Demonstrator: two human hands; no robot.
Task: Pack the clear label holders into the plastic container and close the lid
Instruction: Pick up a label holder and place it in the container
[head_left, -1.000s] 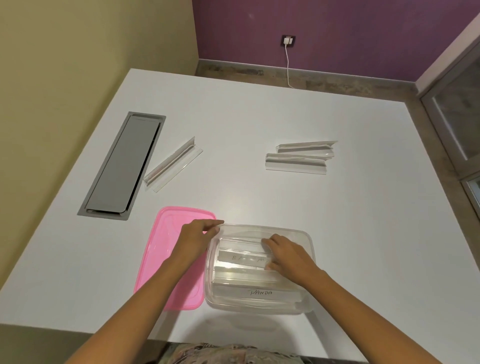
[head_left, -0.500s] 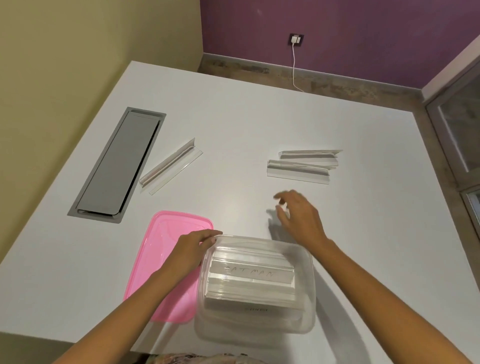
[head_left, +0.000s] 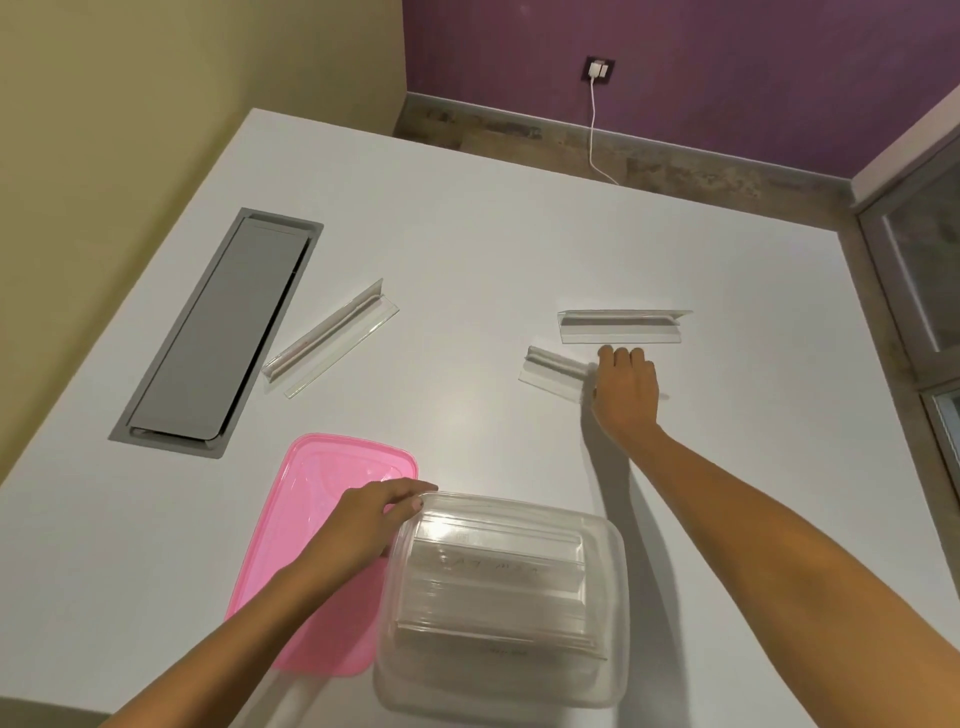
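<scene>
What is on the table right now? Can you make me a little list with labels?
container: clear plastic container, open, label holders stacked inside
lid: pink lid, flat on table left of container
loose holders: three; one near grey hatch, two on right
left hand: holding container rim
right hand: on nearer right holder; grip unclear

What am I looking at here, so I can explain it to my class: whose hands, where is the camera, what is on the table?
There is no machine: a person wears a camera on the head, looking down at their own bare hands. The left hand steadies the clear container, already stacked with label holders. The right hand reaches to a holder on the white table, touching it; whether it is gripped is unclear. Two more holders lie loose, one behind it and one to the left. The pink lid lies beside the container.
</scene>
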